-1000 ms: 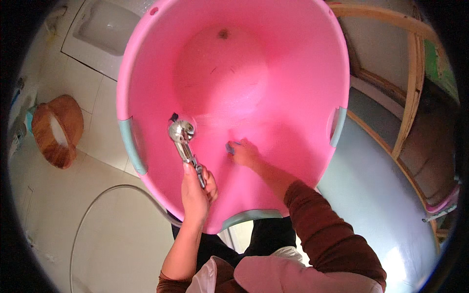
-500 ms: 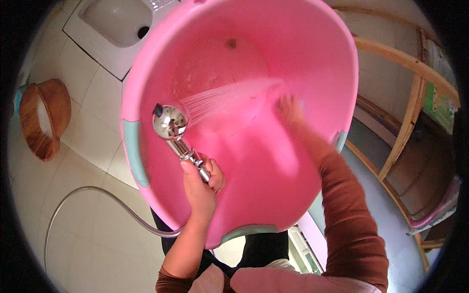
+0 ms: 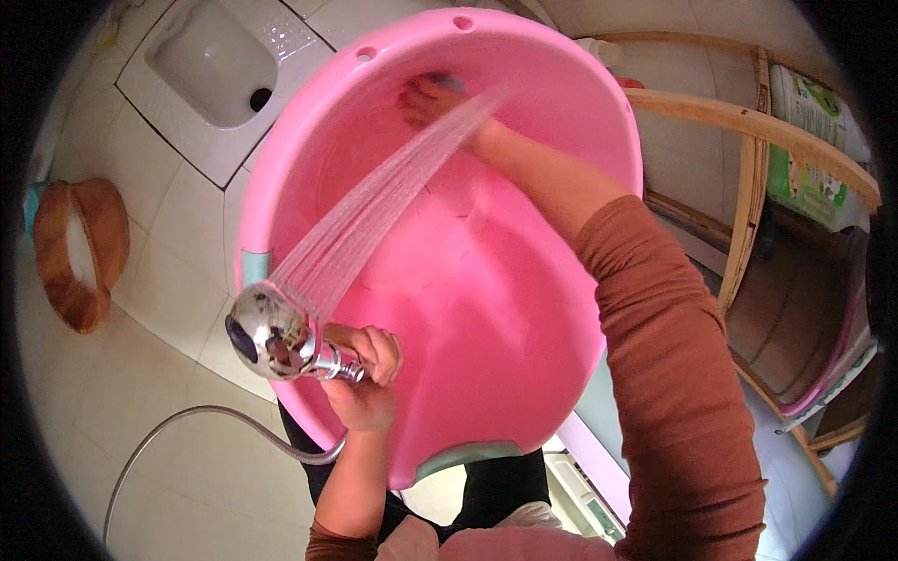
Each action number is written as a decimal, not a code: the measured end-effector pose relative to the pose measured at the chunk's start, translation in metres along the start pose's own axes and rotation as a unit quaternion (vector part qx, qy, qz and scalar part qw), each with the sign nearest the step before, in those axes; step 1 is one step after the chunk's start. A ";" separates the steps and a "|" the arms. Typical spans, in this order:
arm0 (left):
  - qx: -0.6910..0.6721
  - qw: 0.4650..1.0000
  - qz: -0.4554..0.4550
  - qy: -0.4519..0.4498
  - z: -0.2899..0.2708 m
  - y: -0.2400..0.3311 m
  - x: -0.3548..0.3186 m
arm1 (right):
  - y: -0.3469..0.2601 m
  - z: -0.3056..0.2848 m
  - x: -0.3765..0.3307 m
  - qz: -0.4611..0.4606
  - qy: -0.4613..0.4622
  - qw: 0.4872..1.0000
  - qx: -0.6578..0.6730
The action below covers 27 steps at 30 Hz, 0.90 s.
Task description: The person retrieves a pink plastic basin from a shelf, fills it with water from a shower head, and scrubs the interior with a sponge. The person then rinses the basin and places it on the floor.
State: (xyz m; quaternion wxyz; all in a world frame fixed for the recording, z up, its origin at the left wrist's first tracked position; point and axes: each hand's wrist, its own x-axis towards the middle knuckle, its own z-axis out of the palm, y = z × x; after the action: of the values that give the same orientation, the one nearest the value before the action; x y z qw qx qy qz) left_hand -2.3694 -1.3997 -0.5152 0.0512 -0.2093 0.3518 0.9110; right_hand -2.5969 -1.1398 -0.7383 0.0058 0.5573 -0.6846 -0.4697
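The person's two hands were well apart. The left hand [image 3: 367,374] was clamped round the handle of a chrome shower head [image 3: 267,332], which had swung from over the inside of the pink tub [image 3: 524,393] half a second earlier to the left part of its rim. Its water spray [image 3: 393,187], which had run rightward across the bottom, now slanted up toward the far wall, passing by the right wrist. The right hand [image 3: 428,105] had moved from the tub's right side to that far wall, beside a small blue item [image 3: 451,82]; blur made it impossible to tell whether the fingers were closed on it. More of the far rim, with its holes, showed than before.

The tub's inner surface was smooth and shiny, with a few dark marks on the bottom. Beyond the rim lay a pale tiled floor [image 3: 159,374], crossed by a curving metal hose [image 3: 187,411]. A white squat toilet [image 3: 220,75] was set at upper left, above a brown, hollow object [image 3: 103,224]. On the right stood a wooden frame [image 3: 748,187], near a green-and-white package [image 3: 814,140].
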 end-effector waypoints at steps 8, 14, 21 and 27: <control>-0.061 0.998 0.006 -0.025 -0.003 0.004 -0.005 | -0.034 -0.118 -0.182 0.009 -0.403 0.823 0.400; 0.093 0.995 -0.012 -0.033 0.010 0.016 -0.012 | -0.101 -0.148 -0.196 0.628 -0.077 0.363 0.684; 0.418 0.900 0.073 -0.099 0.019 0.079 0.026 | 0.004 -0.143 -0.149 0.717 0.245 -0.288 0.585; 0.561 0.783 0.146 -0.226 0.002 0.085 0.099 | 0.071 -0.135 -0.062 0.801 0.385 -0.179 0.421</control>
State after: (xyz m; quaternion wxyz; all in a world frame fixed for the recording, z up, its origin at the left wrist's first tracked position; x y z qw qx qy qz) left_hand -2.4801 -1.4675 -0.5023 0.1043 0.1222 0.8054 0.5705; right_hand -2.5551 -1.1821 -0.5852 -0.4046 0.4648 0.5198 -0.5916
